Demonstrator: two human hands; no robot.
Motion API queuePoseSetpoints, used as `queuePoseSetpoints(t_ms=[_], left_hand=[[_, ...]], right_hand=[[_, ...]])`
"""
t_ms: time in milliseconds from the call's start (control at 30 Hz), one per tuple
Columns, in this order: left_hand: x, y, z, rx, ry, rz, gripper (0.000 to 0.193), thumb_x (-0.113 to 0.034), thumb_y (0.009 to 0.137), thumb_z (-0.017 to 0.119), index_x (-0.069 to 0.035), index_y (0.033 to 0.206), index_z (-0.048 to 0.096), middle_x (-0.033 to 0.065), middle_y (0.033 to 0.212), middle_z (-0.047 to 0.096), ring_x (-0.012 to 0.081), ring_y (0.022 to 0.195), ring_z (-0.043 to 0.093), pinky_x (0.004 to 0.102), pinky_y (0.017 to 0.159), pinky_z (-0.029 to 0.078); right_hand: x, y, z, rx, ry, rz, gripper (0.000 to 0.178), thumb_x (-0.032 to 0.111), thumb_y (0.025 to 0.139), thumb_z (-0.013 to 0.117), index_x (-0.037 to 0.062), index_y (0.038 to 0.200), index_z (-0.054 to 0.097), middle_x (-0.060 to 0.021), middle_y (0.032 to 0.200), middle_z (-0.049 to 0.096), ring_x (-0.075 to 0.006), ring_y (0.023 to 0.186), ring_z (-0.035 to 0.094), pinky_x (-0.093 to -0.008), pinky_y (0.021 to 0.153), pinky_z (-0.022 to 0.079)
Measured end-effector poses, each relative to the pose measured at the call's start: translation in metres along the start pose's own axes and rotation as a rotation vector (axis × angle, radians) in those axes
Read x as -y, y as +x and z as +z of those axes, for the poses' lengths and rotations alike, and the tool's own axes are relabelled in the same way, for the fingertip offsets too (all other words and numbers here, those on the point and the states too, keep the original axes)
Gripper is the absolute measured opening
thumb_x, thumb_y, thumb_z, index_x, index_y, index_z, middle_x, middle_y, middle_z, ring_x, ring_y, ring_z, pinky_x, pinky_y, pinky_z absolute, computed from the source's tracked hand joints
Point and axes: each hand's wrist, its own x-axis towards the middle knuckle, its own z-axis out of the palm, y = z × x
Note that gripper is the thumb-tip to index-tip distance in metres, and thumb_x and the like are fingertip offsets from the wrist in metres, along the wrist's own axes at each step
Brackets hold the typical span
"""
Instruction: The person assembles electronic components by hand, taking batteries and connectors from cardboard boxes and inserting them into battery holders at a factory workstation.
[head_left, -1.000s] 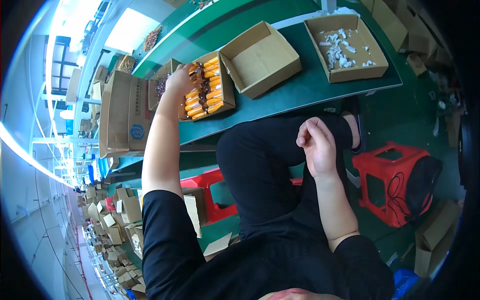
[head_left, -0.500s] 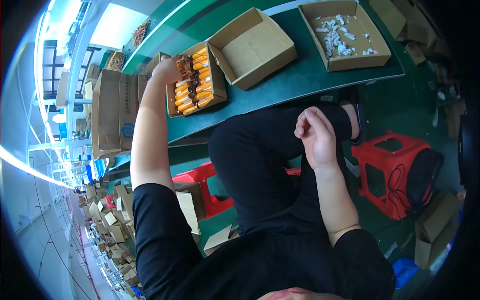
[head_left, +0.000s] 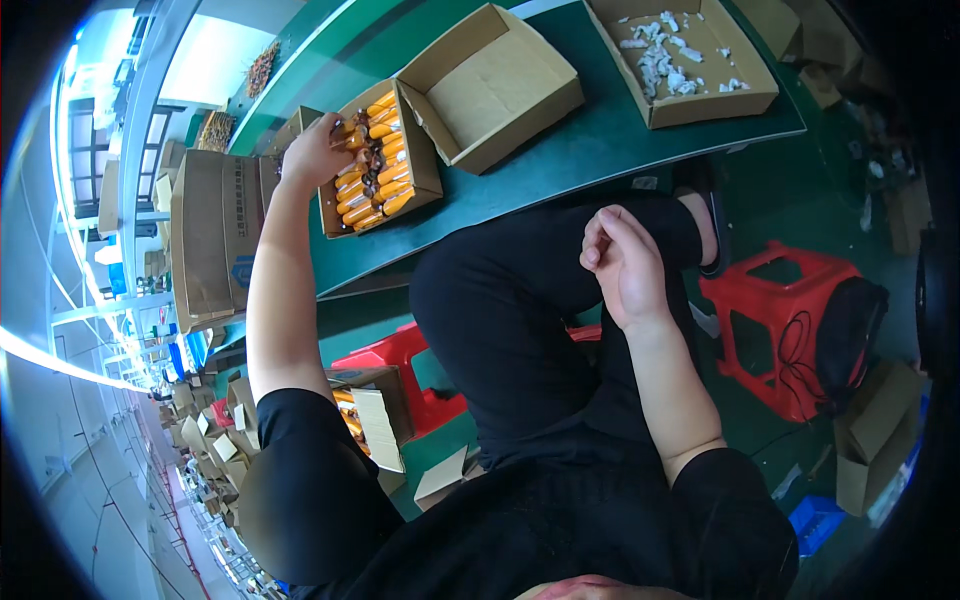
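Observation:
My left hand (head_left: 318, 155) reaches over the far left edge of a cardboard box (head_left: 428, 178) packed with rows of orange cylinders with dark ends (head_left: 388, 150). Its fingers are bent down onto the cylinders at that side; the fingertips are partly hidden, so what they pinch is unclear. My right hand (head_left: 628, 265) is held above my right leg, palm turned up, with the fingers loosely curled in and nothing visible in them. Right beside the orange cylinders' box stands a second cardboard box (head_left: 490, 85), its bare bottom showing.
A shallow cardboard tray (head_left: 712, 110) with white scraps (head_left: 665, 60) sits at the right end of the green table (head_left: 560, 185). A large carton (head_left: 210, 235) stands left of my forearm. On the floor are red stools (head_left: 735, 290), an open carton (head_left: 380, 420) and a blue bin (head_left: 815, 525).
The view has shifted slightly, moving the boxes up and left in the picture. My left hand has drawn a little toward the box's left edge. My right hand keeps its curled pose.

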Motion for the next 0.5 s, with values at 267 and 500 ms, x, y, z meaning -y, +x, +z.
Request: queuePoseSetpoints(t_ms=[267,500], left_hand=[[-0.015,-0.03,-0.016,-0.138,0.045,-0.115,0.049,-0.024,0.078,0.077,-0.012,0.124,0.065,0.0076,0.106,0.075,0.03,0.09,0.071,0.0379,0.077,0.056],[-0.046,-0.063,-0.047,-0.307,-0.625,-0.012,0.049,-0.024,0.079,0.079,-0.003,0.12,0.065,0.0094,0.091,0.072,0.0195,0.084,0.069,0.0294,0.073,0.055]], right_hand=[[0.003,-0.004,0.004,-0.002,-0.048,-0.047,0.016,0.018,0.104,0.056,0.0057,0.096,0.061,-0.0044,0.085,0.059,-0.011,0.07,0.05,-0.0243,0.066,0.04],[0.012,-0.008,0.018,0.042,-0.347,-0.275,0.014,0.016,0.104,0.056,0.0046,0.103,0.063,-0.004,0.087,0.06,-0.0097,0.074,0.052,-0.0233,0.068,0.042]])
